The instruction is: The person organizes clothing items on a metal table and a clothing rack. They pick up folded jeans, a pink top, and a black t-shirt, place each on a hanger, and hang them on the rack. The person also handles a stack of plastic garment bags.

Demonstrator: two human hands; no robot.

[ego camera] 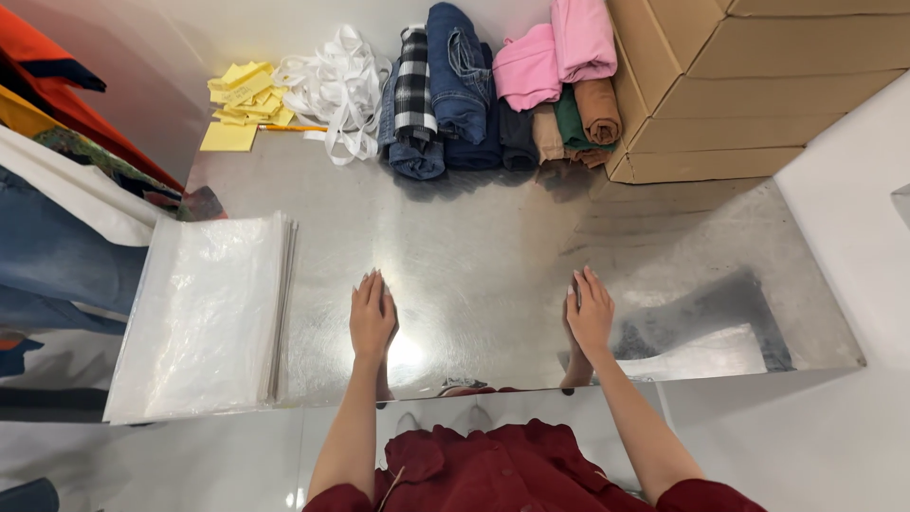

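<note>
My left hand [371, 318] lies flat, palm down, on the shiny metal table [493, 237], fingers together and pointing away from me. A little to the right, my right hand [591, 313] rests the same way on the metal. Neither hand holds anything. A stack of clear plastic bags [209, 313] lies just left of my left hand. Rolled clothes sit at the far edge: a checked roll [413, 95], blue jeans [459, 76], pink pieces [555, 52] and brown and green rolls [586, 114].
Yellow paper slips [242, 100] and a heap of white straps [336, 90] lie at the far left. Cardboard boxes [739, 85] stand stacked at the far right. Hanging garments [57, 190] crowd the left side. A white wall [853, 237] borders the right.
</note>
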